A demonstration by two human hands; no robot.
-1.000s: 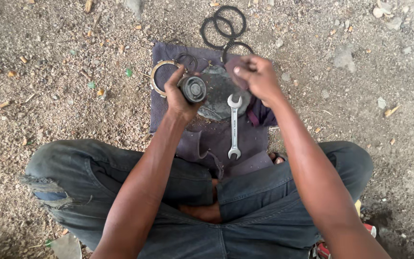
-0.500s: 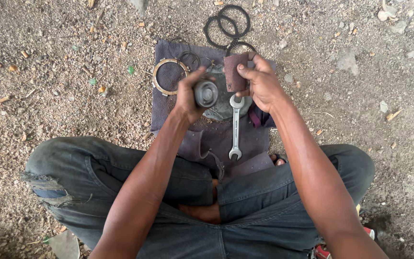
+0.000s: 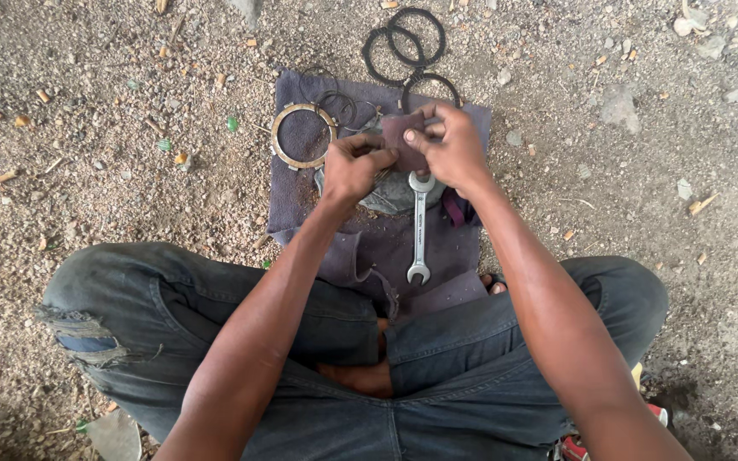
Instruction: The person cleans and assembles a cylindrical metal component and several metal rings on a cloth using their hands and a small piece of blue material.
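My left hand (image 3: 354,167) and my right hand (image 3: 448,147) meet over a purple cloth (image 3: 301,201) spread on the ground. Both pinch a small dull-maroon sheet (image 3: 403,131). The right hand grips its right edge, and the left fingers close on its lower left edge. The round metal part that my left hand held earlier is hidden behind the sheet and fingers. A grey metal piece (image 3: 386,198) lies on the cloth just below the hands. A silver open-ended spanner (image 3: 418,229) lies lengthwise toward my crossed legs.
A brass-coloured ring (image 3: 303,135) lies on the cloth left of my hands, next to thin wire rings (image 3: 341,104). Black rings (image 3: 403,38) lie on the gravel beyond the cloth. My knees in grey jeans (image 3: 215,299) fill the near ground.
The hands have come together. The maroon sheet now covers the round metal part that the left hand showed openly before.
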